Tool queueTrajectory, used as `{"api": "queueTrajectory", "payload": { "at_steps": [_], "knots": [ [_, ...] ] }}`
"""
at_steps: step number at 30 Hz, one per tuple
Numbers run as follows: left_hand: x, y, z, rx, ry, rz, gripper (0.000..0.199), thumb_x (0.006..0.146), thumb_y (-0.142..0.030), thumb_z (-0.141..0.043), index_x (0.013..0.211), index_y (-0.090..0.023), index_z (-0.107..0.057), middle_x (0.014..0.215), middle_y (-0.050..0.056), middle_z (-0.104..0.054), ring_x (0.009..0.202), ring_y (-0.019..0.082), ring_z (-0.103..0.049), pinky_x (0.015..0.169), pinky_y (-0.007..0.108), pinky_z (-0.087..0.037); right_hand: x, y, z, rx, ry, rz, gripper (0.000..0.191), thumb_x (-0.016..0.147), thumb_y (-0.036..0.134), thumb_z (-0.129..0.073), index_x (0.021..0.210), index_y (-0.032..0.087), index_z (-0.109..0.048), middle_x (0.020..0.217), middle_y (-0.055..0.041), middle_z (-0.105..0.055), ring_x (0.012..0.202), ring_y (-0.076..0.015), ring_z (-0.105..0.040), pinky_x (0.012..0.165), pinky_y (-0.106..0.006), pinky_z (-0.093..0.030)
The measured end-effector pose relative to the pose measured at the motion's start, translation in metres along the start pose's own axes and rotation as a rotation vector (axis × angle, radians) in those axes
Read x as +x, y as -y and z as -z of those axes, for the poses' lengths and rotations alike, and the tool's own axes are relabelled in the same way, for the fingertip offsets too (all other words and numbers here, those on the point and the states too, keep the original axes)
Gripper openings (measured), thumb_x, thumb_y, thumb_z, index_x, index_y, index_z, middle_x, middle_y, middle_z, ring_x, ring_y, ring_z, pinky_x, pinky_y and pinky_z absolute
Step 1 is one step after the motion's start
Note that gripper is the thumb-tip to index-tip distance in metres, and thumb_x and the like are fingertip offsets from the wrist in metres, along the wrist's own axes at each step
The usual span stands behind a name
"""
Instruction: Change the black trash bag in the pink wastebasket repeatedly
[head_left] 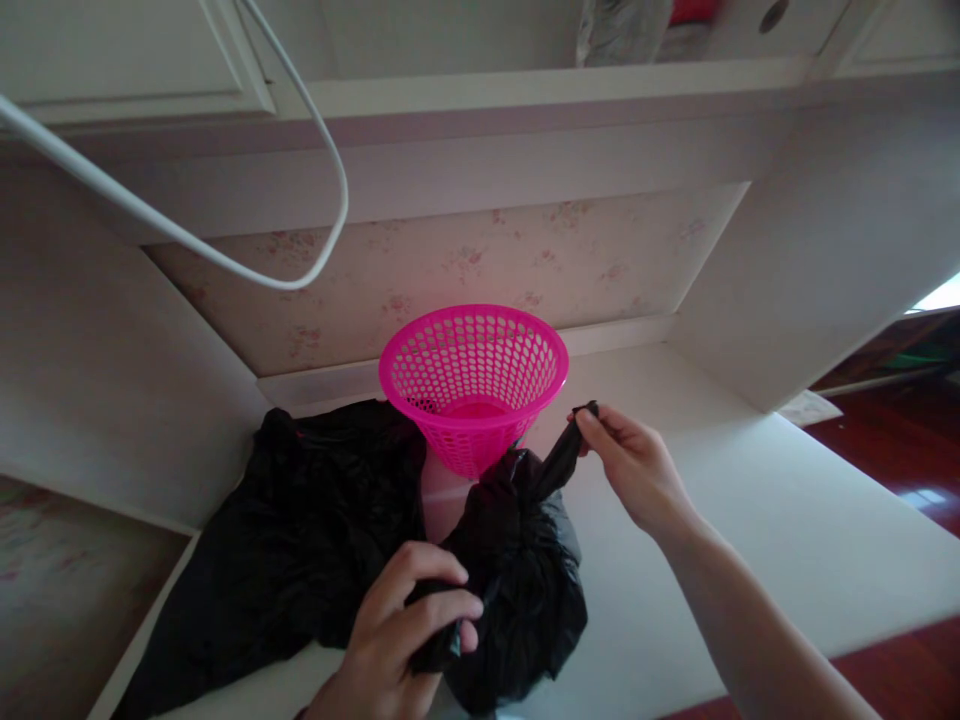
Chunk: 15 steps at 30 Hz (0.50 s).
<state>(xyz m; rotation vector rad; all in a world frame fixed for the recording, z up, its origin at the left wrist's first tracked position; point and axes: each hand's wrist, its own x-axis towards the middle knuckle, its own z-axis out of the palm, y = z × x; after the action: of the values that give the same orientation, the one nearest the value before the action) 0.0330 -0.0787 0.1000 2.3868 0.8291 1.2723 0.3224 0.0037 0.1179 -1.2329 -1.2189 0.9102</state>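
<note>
A black plastic bag [517, 590], bunched up and drawn together at its top, rests on the white surface at the lower middle. My right hand [634, 465] pinches one twisted end of it, pulled up and out to the right. On the other side, my left hand [412, 620] is wrapped round another gathered part of the same bag. Just behind stands a bright pink mesh basket [476, 440], upright, with no liner seen inside. To the left, a second black bag [315, 540] lies spread out and crumpled, apart from both hands.
A white cable [300, 283] hangs in a loop at the upper left. The white shelf surface [720, 480] runs between two side panels, with flowered wallpaper [465, 260] behind. Cabinet doors [135, 50] are overhead. Dark red floor [900, 450] shows beyond the right edge.
</note>
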Motion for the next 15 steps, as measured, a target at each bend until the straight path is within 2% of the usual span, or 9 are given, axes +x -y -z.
{"api": "queueTrajectory", "payload": {
  "at_steps": [3,6,8,10,11,13,14,15],
  "knots": [
    [0.027,-0.002,0.003,-0.038,-0.06,-0.003,0.014,0.099,-0.025,-0.064,0.106,-0.025,-0.077,0.107,0.007,-0.065,0.085,0.014,-0.067,0.069,0.023,-0.059,-0.011,0.04,-0.004,-0.065,0.216,0.239,0.037,0.095,0.053,-0.066,0.08,0.019,-0.072,0.073,-0.0021,-0.067,0.066,-0.015,-0.061,0.06,-0.028,-0.052],
    [0.059,-0.003,-0.004,-0.135,-0.062,-0.013,0.013,0.095,-0.032,-0.071,0.096,-0.023,-0.08,0.113,0.009,-0.069,0.082,0.015,-0.069,0.068,0.025,-0.06,-0.021,0.069,-0.018,-0.149,0.408,0.511,0.017,0.1,0.031,-0.064,0.097,0.02,-0.076,0.086,-0.0034,-0.074,0.077,-0.0152,-0.068,0.069,-0.027,-0.056],
    [0.076,-0.004,-0.011,-0.234,-0.007,0.004,0.017,0.095,-0.034,-0.071,0.091,-0.021,-0.08,0.106,0.01,-0.074,0.081,0.016,-0.072,0.07,0.026,-0.061,-0.025,0.076,-0.027,-0.156,0.464,0.658,0.016,0.101,0.021,-0.063,0.105,0.022,-0.078,0.098,-0.0047,-0.076,0.09,-0.0156,-0.071,0.08,-0.027,-0.058],
    [0.087,-0.005,-0.014,-0.317,0.025,0.009,0.019,0.097,-0.034,-0.068,0.091,-0.02,-0.08,0.092,0.007,-0.078,0.08,0.017,-0.074,0.071,0.026,-0.062,-0.029,0.073,-0.031,-0.133,0.478,0.721,0.02,0.101,0.024,-0.064,0.115,0.024,-0.077,0.111,-0.0071,-0.073,0.104,-0.0172,-0.07,0.092,-0.029,-0.058],
    [0.09,-0.005,-0.014,-0.336,0.023,0.012,0.019,0.097,-0.033,-0.068,0.091,-0.02,-0.08,0.087,0.006,-0.078,0.078,0.017,-0.075,0.071,0.025,-0.062,-0.03,0.069,-0.032,-0.124,0.482,0.709,0.027,0.099,0.032,-0.067,0.125,0.025,-0.074,0.12,-0.0088,-0.07,0.112,-0.0193,-0.068,0.098,-0.032,-0.056],
    [0.093,-0.005,-0.012,-0.308,-0.005,0.032,0.02,0.097,-0.035,-0.068,0.09,-0.02,-0.08,0.083,0.004,-0.078,0.076,0.016,-0.075,0.069,0.024,-0.061,-0.035,0.055,-0.031,-0.097,0.485,0.608,0.068,0.09,0.054,-0.074,0.15,0.028,-0.056,0.14,-0.0127,-0.061,0.129,-0.0258,-0.061,0.108,-0.038,-0.052],
    [0.094,-0.006,-0.011,-0.271,-0.026,0.048,0.021,0.097,-0.036,-0.068,0.089,-0.021,-0.081,0.083,0.004,-0.078,0.075,0.016,-0.075,0.068,0.024,-0.061,-0.038,0.047,-0.031,-0.089,0.49,0.536,0.088,0.084,0.063,-0.076,0.158,0.028,-0.045,0.147,-0.0144,-0.057,0.135,-0.0287,-0.057,0.111,-0.041,-0.051],
    [0.094,-0.007,-0.01,-0.235,-0.047,0.064,0.022,0.097,-0.037,-0.068,0.088,-0.021,-0.081,0.082,0.004,-0.077,0.074,0.016,-0.074,0.067,0.024,-0.061,-0.042,0.038,-0.031,-0.097,0.509,0.465,0.099,0.079,0.067,-0.077,0.161,0.027,-0.038,0.15,-0.0156,-0.055,0.136,-0.0304,-0.056,0.111,-0.043,-0.05]
  ]
}}
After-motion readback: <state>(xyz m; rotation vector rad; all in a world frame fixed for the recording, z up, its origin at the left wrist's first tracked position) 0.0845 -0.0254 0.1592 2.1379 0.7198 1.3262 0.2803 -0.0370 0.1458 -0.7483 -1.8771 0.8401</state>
